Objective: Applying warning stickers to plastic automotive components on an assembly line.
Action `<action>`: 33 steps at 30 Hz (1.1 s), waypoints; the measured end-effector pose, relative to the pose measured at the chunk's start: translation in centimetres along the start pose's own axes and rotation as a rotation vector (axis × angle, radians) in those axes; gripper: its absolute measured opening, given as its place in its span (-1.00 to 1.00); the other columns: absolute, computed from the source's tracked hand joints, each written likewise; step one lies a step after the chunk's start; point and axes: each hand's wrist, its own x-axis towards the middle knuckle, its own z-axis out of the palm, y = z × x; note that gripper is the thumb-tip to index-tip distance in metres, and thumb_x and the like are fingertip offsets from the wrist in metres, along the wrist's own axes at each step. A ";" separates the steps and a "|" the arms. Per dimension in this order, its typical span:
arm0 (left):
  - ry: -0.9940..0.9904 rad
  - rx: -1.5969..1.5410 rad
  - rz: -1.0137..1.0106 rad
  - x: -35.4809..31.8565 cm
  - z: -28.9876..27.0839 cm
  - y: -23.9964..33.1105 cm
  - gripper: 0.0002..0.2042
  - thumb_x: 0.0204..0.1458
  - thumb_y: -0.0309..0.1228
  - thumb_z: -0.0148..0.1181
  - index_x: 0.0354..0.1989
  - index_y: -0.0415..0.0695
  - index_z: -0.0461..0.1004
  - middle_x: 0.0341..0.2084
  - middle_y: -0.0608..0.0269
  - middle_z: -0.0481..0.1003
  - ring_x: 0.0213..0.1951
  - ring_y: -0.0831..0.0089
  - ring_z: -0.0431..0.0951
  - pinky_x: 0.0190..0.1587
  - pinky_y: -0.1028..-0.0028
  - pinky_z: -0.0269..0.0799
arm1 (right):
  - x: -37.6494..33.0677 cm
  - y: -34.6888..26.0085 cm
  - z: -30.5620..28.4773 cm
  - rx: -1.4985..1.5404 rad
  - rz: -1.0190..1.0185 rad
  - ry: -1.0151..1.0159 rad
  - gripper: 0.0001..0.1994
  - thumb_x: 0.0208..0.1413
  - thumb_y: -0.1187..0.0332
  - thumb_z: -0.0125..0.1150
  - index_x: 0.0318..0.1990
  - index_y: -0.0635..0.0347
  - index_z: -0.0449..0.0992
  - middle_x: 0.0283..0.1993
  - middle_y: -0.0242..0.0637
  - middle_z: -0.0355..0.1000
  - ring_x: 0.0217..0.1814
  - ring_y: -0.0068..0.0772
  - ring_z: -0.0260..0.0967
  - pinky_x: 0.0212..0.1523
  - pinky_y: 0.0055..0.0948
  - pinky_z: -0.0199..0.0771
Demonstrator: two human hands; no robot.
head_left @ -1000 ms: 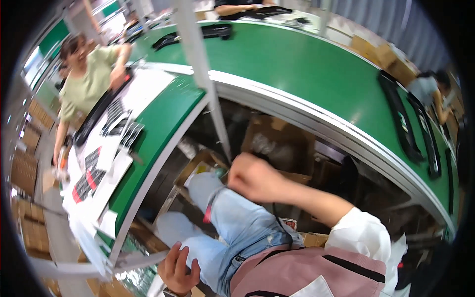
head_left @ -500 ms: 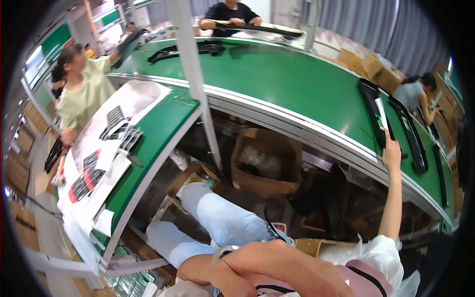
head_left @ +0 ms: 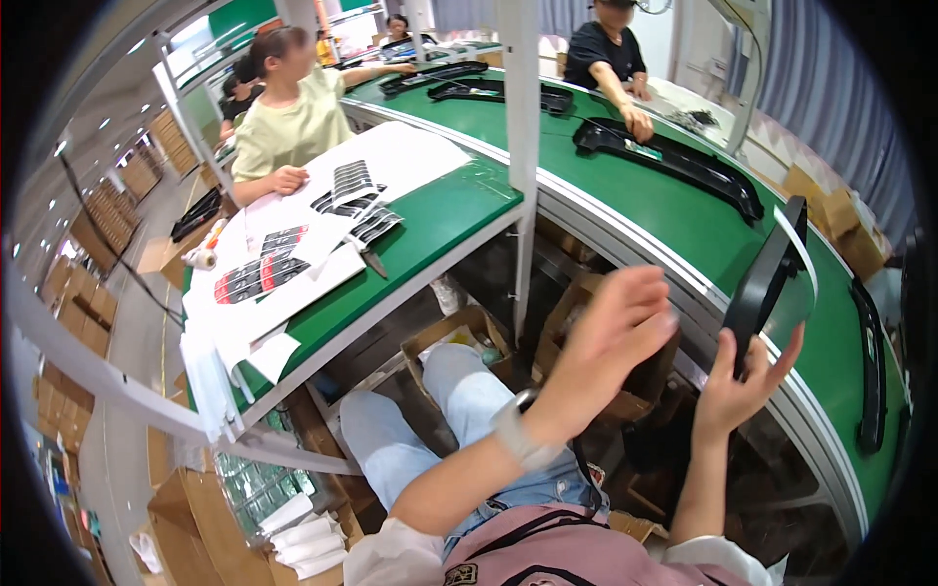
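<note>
My right hand grips the near end of a long black plastic trim part, which is tilted up over the near edge of the green belt. A thin white strip curves along the part's right side; how it is attached is unclear. My left hand, with a pale band on its wrist, is raised in front of me, left of the part and apart from it. Its fingers are loosely bent and slightly blurred, and nothing shows in them.
More black trim parts lie on the green belt. Across it, a person in black touches one. At left, a person in yellow stands behind a table with printed label sheets. A metal post rises between; cartons sit below.
My right hand has lifted the trim part off the belt and drawn it nearer. My left hand has risen forward from my lap. The view has turned left, and the person in black now reaches onto the belt.
</note>
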 end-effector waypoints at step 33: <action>0.468 1.710 0.121 -28.1 -19.7 5.6 -0.54 -0.21 -0.56 0.16 0.00 -0.17 0.49 -0.18 0.03 0.54 -0.17 0.05 0.54 -0.10 0.25 0.46 | -11.4 -10.1 11.8 0.824 -0.779 -0.544 -0.61 -0.17 0.48 0.22 -0.07 0.24 0.47 -0.27 -0.18 0.48 -0.28 -0.19 0.49 -0.34 -0.32 0.48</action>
